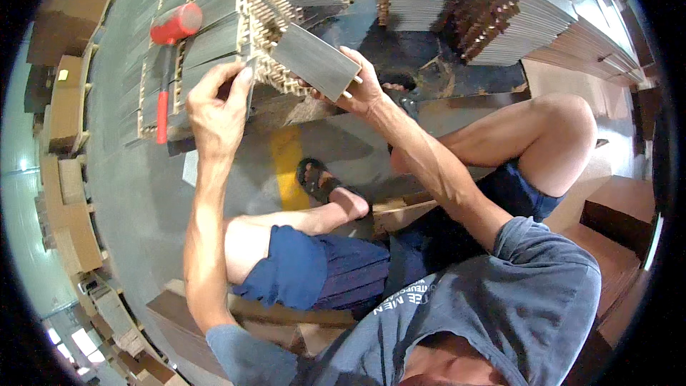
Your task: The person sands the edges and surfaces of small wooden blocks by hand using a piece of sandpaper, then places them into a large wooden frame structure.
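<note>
Item: grey plank [315,61], held at the edge of stacked flooring planks [214,36].

My right hand [361,89] is closed round the short grey plank's lower end, fingers wrapped over its edge; the plank lies tilted against the notched pale ends of the stack; my left hand [216,104] is pinched shut on the end of a plank in the stack, thumb and fingertips together; a red-headed mallet [170,50] rests on top of the stack, just left of my left hand, handle running toward me; further stacks of planks [500,14] stand beyond to the right; I sit on the floor [136,193], knees bent, one sandalled foot [321,182] below the stack.
</note>
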Action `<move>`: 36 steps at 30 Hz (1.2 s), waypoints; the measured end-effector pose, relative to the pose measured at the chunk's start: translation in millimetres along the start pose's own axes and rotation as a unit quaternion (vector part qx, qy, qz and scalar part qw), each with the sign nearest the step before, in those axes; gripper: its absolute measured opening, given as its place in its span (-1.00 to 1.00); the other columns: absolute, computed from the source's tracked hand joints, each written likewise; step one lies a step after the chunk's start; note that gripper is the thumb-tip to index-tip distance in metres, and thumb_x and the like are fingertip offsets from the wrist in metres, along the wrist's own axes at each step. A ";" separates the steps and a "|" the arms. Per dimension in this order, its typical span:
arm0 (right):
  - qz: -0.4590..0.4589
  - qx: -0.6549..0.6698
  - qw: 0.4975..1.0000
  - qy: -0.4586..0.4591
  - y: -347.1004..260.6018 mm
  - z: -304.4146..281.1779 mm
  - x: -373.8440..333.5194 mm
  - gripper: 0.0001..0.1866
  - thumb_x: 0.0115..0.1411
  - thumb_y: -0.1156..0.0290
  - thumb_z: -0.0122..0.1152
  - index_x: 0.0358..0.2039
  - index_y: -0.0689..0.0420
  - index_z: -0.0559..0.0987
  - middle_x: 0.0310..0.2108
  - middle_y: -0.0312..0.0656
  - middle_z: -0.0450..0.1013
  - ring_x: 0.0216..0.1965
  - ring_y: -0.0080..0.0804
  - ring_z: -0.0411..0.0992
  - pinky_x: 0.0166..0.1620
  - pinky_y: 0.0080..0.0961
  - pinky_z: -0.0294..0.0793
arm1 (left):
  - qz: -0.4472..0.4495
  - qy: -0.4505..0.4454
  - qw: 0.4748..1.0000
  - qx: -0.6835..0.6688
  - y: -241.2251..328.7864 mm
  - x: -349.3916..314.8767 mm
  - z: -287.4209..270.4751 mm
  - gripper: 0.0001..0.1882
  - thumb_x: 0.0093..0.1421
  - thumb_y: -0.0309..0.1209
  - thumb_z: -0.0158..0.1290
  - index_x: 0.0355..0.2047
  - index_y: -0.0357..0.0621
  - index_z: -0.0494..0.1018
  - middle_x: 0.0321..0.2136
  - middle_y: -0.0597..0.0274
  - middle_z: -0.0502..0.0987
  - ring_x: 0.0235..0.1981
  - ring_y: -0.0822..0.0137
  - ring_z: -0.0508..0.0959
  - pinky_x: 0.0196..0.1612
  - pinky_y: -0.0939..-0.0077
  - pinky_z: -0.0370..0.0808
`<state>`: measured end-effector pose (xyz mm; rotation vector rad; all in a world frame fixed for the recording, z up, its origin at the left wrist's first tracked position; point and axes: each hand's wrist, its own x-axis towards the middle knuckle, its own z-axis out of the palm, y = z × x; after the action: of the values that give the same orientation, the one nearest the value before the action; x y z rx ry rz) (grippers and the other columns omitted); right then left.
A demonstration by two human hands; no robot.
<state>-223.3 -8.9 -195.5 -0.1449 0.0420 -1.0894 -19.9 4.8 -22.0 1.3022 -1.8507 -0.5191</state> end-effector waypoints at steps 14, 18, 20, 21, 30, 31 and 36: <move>0.084 -0.097 0.992 -0.004 55.9 90.5 -9.0 -0.29 0.31 -0.11 -0.16 0.26 0.18 0.25 0.11 0.11 0.37 0.01 0.13 0.45 0.02 -0.17 0.50 | 0.076 0.081 0.990 0.090 -10.9 -3.5 -12.8 -0.88 0.15 -0.51 0.16 -0.32 -0.31 0.57 -0.44 0.14 0.61 -0.44 0.37 0.57 -0.33 0.50 0.49; 0.066 -0.073 0.991 0.091 54.5 91.2 -7.3 -0.50 0.28 -0.08 -0.04 -0.07 0.09 0.53 -0.17 -0.12 0.54 -0.25 -0.22 0.53 -0.11 -0.32 0.54 | 0.188 0.021 0.974 0.122 13.4 -14.3 10.7 -0.89 0.13 -0.57 0.14 -0.30 -0.28 0.57 -0.44 0.07 0.57 -0.40 0.18 0.58 -0.32 0.39 0.50; 0.047 -0.074 0.994 0.069 53.7 76.1 -1.2 -0.59 0.27 -0.07 -0.01 -0.28 0.00 0.59 -0.35 -0.28 0.56 -0.36 -0.33 0.50 -0.19 -0.43 0.51 | 0.252 -0.040 0.958 0.132 26.2 -25.3 21.7 -0.86 0.12 -0.59 0.12 -0.28 -0.28 0.56 -0.44 0.05 0.55 -0.41 0.13 0.57 -0.33 0.34 0.50; 0.049 -0.059 0.989 0.127 49.7 92.0 -5.9 -0.57 0.29 -0.03 -0.02 -0.20 0.07 0.59 -0.31 -0.21 0.57 -0.33 -0.33 0.52 -0.16 -0.43 0.52 | 0.289 -0.078 0.945 0.133 32.2 -30.3 26.4 -0.85 0.12 -0.60 0.11 -0.27 -0.28 0.55 -0.43 0.04 0.54 -0.41 0.10 0.57 -0.33 0.32 0.51; -0.133 -0.359 0.924 0.011 25.9 76.4 -1.5 -0.25 0.10 0.24 0.28 0.27 0.22 0.27 0.09 -0.06 0.41 0.01 -0.41 0.41 0.05 -0.45 0.40 | 0.072 0.020 0.997 -0.023 30.7 -20.9 8.3 -0.92 0.12 -0.55 0.19 -0.34 -0.23 0.58 -0.37 0.22 0.59 -0.38 0.45 0.54 -0.34 0.53 0.48; -0.169 -0.440 0.881 0.029 23.5 79.0 -2.3 -0.19 0.06 0.25 0.33 0.29 0.21 0.25 0.11 -0.05 0.40 0.01 -0.40 0.41 0.06 -0.46 0.39 | -0.038 0.035 0.992 -0.118 20.6 -14.8 4.7 -0.88 0.13 -0.52 0.22 -0.30 -0.25 0.59 -0.29 0.23 0.59 -0.36 0.51 0.51 -0.32 0.61 0.47; -0.345 -0.722 0.597 0.056 42.2 89.9 -9.9 -0.04 -0.09 0.17 0.40 0.29 0.27 0.19 0.11 0.11 0.31 0.11 -0.09 0.31 0.19 -0.25 0.27 | -0.153 -0.024 0.969 -0.193 2.3 -10.9 -8.2 -0.82 0.15 -0.45 0.22 -0.24 -0.24 0.59 -0.36 0.35 0.60 -0.46 0.61 0.48 -0.39 0.71 0.40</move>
<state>-181.3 27.8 -112.7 -1.7020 1.0984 -1.5898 -13.0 16.5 -19.6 1.3153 -1.4912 -1.0281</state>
